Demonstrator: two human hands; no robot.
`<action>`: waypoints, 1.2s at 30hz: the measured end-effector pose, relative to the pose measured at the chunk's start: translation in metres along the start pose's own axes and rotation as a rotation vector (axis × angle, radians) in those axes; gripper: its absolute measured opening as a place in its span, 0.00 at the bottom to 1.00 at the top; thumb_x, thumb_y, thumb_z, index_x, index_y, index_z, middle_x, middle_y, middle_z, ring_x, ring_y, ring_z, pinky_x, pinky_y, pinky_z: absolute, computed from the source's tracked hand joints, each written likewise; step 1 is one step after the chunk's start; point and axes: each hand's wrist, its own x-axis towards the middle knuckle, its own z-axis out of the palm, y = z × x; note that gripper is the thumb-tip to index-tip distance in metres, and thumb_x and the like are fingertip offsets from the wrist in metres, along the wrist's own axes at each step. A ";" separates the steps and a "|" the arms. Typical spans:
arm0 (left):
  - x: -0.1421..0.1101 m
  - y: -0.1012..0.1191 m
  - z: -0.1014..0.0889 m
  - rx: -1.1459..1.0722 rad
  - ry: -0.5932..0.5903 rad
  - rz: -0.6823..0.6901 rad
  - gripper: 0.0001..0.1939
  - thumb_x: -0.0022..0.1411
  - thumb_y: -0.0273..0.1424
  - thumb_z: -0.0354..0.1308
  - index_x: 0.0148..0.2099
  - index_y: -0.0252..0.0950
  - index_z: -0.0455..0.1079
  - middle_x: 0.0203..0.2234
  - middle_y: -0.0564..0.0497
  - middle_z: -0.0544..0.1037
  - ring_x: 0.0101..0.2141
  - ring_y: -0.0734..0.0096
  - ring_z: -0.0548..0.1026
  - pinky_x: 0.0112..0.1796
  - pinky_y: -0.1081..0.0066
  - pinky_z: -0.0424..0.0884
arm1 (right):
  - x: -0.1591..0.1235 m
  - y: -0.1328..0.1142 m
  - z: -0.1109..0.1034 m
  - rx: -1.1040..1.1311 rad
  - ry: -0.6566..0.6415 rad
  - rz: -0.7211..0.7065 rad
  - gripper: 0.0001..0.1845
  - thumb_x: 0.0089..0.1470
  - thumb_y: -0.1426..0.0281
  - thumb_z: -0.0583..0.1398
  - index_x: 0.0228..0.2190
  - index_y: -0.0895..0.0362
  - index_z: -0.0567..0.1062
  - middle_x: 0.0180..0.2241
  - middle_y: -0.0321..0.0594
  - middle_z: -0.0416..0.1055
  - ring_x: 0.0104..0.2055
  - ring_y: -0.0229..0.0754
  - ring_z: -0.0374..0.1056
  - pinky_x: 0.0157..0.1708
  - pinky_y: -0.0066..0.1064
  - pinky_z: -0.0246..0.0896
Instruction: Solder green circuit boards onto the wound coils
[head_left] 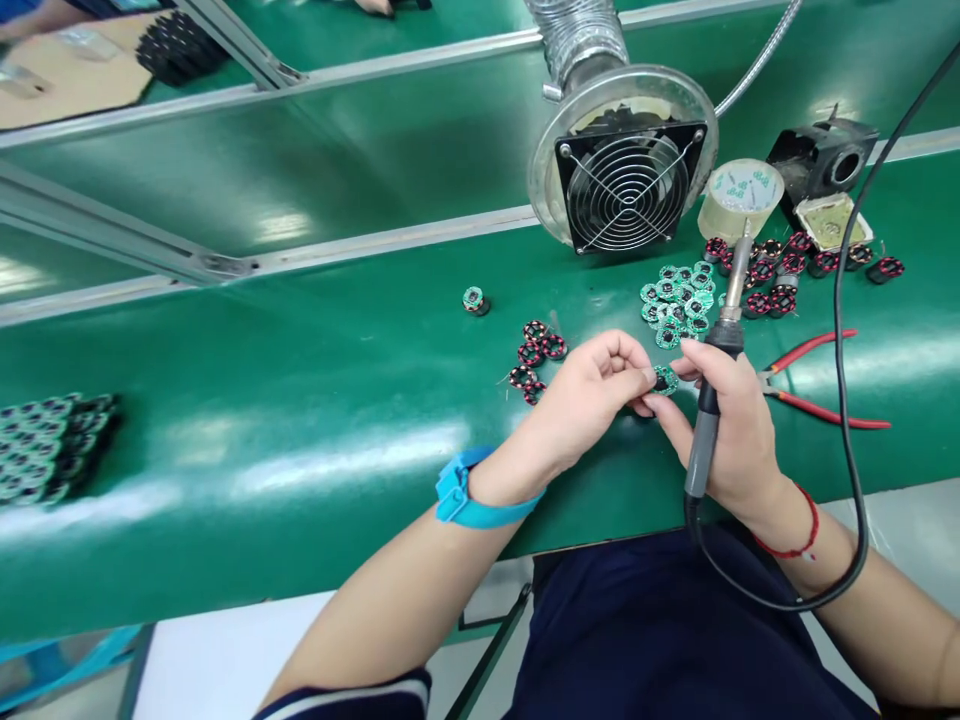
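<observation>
My left hand, with a blue strap on its wrist, pinches a small motor stator topped by a round green circuit board. Fingers cover most of the stator's body. A soldering iron lies in my right hand, tip pointing up and away. The thumb and index finger of that hand also reach to the edge of the green board; whether they grip it I cannot tell. Just beyond my fingers is a pile of loose green ring boards. Several red-wound stators sit left of my left hand.
A fume extractor fan stands at the back, beside a tape roll and a soldering iron stand. More wound stators cluster there. Red-handled pliers lie right. The iron's black cable loops over my right forearm. Stacked assembled stators sit far left.
</observation>
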 end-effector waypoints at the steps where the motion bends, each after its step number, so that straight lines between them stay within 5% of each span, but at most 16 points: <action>1: -0.001 -0.001 0.001 0.018 0.003 0.005 0.04 0.55 0.22 0.56 0.31 0.33 0.63 0.20 0.58 0.69 0.22 0.83 0.70 0.27 0.80 0.67 | 0.002 -0.001 -0.001 -0.021 -0.024 -0.014 0.33 0.55 0.72 0.63 0.59 0.53 0.59 0.41 0.46 0.72 0.38 0.48 0.69 0.37 0.43 0.71; 4: -0.004 -0.002 -0.004 0.145 -0.025 0.048 0.04 0.58 0.24 0.55 0.31 0.34 0.62 0.22 0.57 0.68 0.24 0.80 0.69 0.28 0.77 0.67 | 0.007 0.001 -0.006 -0.047 -0.113 -0.025 0.30 0.56 0.74 0.60 0.58 0.52 0.59 0.40 0.45 0.72 0.37 0.47 0.69 0.37 0.43 0.70; 8: -0.006 -0.004 -0.019 0.631 -0.008 0.327 0.08 0.59 0.25 0.56 0.42 0.34 0.66 0.37 0.49 0.72 0.38 0.69 0.71 0.39 0.67 0.69 | 0.008 0.015 -0.016 0.025 -0.193 0.065 0.31 0.55 0.73 0.61 0.58 0.50 0.59 0.41 0.41 0.73 0.40 0.46 0.71 0.41 0.43 0.70; 11: -0.005 -0.011 -0.026 1.002 -0.153 0.459 0.23 0.57 0.23 0.59 0.55 0.33 0.63 0.49 0.42 0.69 0.50 0.59 0.65 0.52 0.57 0.65 | 0.005 0.026 -0.024 0.132 -0.227 0.149 0.32 0.54 0.72 0.62 0.58 0.49 0.60 0.43 0.41 0.73 0.43 0.45 0.71 0.46 0.43 0.69; 13: -0.004 -0.019 -0.025 1.104 -0.233 0.451 0.21 0.60 0.25 0.59 0.56 0.32 0.64 0.48 0.42 0.70 0.48 0.58 0.65 0.51 0.57 0.65 | 0.002 0.029 -0.027 0.182 -0.259 0.169 0.32 0.54 0.72 0.63 0.58 0.48 0.60 0.44 0.41 0.72 0.45 0.45 0.70 0.49 0.43 0.67; 17: -0.003 -0.036 -0.017 1.143 -0.120 0.457 0.12 0.65 0.27 0.53 0.50 0.31 0.67 0.41 0.44 0.72 0.42 0.60 0.65 0.46 0.60 0.66 | 0.000 0.027 -0.026 0.229 -0.349 0.118 0.33 0.55 0.72 0.63 0.58 0.48 0.59 0.44 0.40 0.74 0.48 0.45 0.69 0.49 0.42 0.65; 22: -0.005 -0.046 -0.013 1.145 -0.028 0.440 0.13 0.61 0.22 0.52 0.48 0.34 0.66 0.40 0.46 0.71 0.41 0.60 0.65 0.43 0.60 0.66 | 0.002 0.021 -0.014 0.249 -0.465 0.040 0.27 0.58 0.73 0.59 0.57 0.50 0.60 0.44 0.40 0.74 0.45 0.45 0.67 0.45 0.41 0.65; 29: -0.007 -0.043 -0.023 0.929 -0.041 0.410 0.14 0.60 0.20 0.53 0.49 0.34 0.63 0.40 0.47 0.71 0.41 0.64 0.67 0.43 0.63 0.67 | -0.001 0.025 -0.010 -0.050 -0.482 -0.015 0.16 0.61 0.69 0.56 0.51 0.51 0.67 0.39 0.42 0.74 0.41 0.47 0.65 0.39 0.41 0.62; 36: -0.001 -0.036 -0.031 0.834 -0.082 0.403 0.05 0.64 0.21 0.51 0.37 0.35 0.64 0.32 0.51 0.71 0.36 0.69 0.68 0.38 0.68 0.66 | -0.003 0.026 -0.013 -0.148 -0.527 -0.107 0.22 0.62 0.70 0.56 0.56 0.48 0.64 0.39 0.40 0.73 0.45 0.47 0.65 0.39 0.40 0.61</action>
